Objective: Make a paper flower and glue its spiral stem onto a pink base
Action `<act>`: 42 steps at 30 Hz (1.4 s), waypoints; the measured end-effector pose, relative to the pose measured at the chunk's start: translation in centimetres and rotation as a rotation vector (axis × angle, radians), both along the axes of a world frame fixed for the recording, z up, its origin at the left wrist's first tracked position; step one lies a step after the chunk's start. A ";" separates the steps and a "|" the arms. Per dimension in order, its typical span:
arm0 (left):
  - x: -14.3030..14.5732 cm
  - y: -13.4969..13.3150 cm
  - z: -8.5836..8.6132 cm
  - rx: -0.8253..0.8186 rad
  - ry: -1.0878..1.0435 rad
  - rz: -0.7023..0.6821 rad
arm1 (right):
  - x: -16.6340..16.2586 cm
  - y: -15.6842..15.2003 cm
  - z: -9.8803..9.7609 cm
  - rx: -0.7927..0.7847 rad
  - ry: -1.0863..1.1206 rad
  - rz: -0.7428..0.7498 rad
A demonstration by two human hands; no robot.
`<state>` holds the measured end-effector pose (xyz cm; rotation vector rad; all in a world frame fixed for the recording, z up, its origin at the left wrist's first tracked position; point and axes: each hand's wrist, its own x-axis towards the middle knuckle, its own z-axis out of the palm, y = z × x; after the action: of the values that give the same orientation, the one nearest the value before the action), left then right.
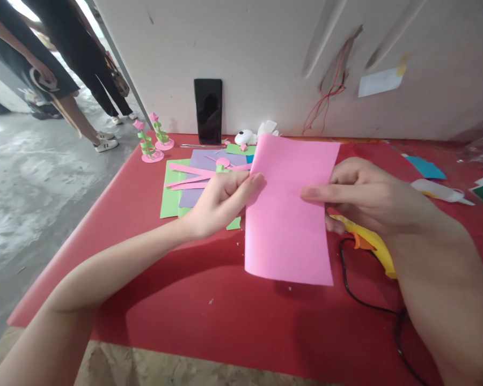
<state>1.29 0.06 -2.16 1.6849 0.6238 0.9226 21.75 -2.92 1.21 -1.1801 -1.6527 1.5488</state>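
A pink sheet of paper (287, 236), bent over along its left side, is held up above the red table. My left hand (229, 201) pinches its left edge, thumb on the front. From the right, my right hand (358, 193) grips the other edge with the thumb flat on the face and the fingers behind. Behind the left hand lie a purple sheet (187, 199), green sheets (169, 206) and pink paper strips (189, 170). Under the right hand rests a yellow glue gun (380, 246) with an orange trigger.
Two small paper flowers (147, 145) stand at the table's (177, 300) far left corner. A black phone (208, 110) leans on the white wall. A white bottle (437, 190) lies at right; a black cord (358, 300) runs along the front right. People (92, 64) stand beyond the left edge.
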 end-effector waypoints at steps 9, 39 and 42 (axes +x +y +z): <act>0.2 0.2 -0.2 -0.037 -0.023 0.126 | -1.3 -0.2 -0.3 -0.088 0.144 0.093; -0.3 4.3 -2.4 0.080 0.065 0.183 | -2.6 1.3 -2.8 -0.348 -0.044 0.229; -0.2 4.4 -2.5 0.018 0.042 0.122 | -2.2 1.5 -2.7 -0.340 -0.063 0.224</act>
<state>1.11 4.48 -4.64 1.7002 0.7548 0.9836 19.55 -1.44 -1.47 -1.2561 -1.6508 2.0144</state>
